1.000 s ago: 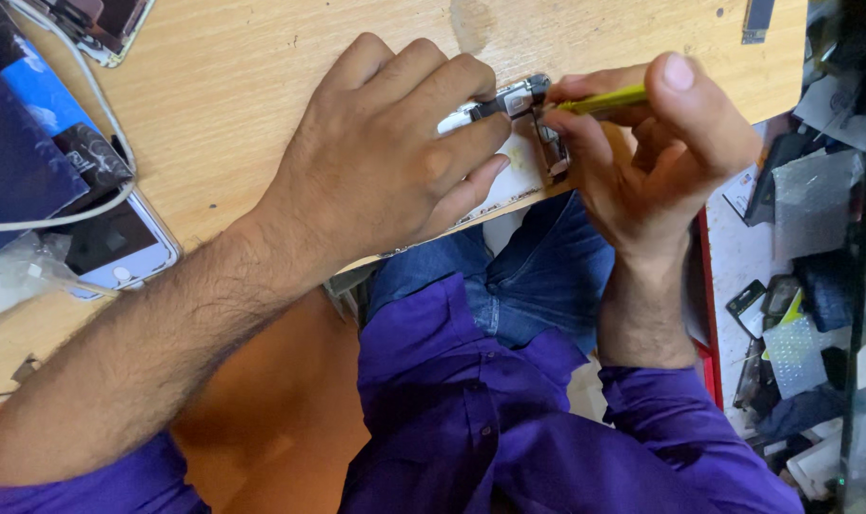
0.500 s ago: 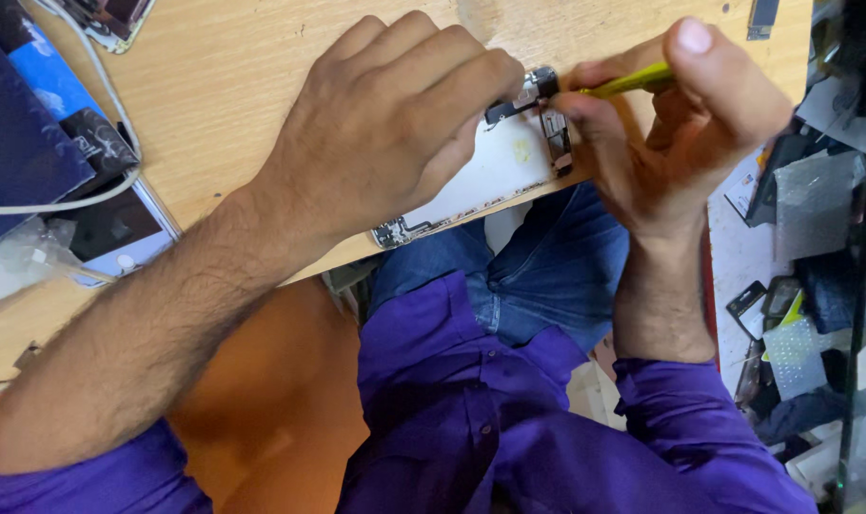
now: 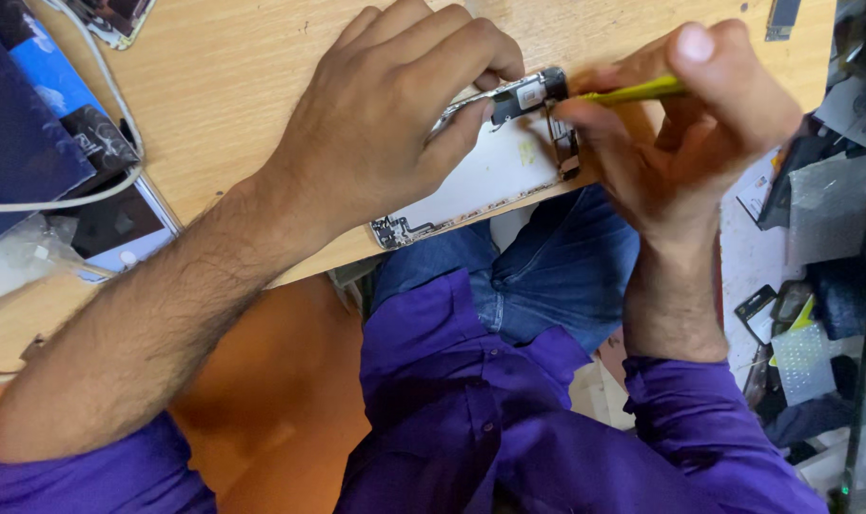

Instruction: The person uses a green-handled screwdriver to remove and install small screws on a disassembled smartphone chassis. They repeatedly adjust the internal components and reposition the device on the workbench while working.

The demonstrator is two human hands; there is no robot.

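Head view: my left hand (image 3: 385, 124) pins the opened phone (image 3: 490, 176) on the counter (image 3: 233, 86); right hand (image 3: 699, 124) pinches the yellow tool (image 3: 633, 92) — I'd press steadily, upright

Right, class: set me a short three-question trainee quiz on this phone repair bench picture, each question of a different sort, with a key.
1. True or false: the right hand holds a thin yellow-handled tool.
2. The left hand presses on: A) the opened white phone frame; B) the white cable; C) the dark blue box.
3. Fill in: the phone frame lies at the near edge of the light ___ table.

Key: 1 true; 2 A; 3 wooden.
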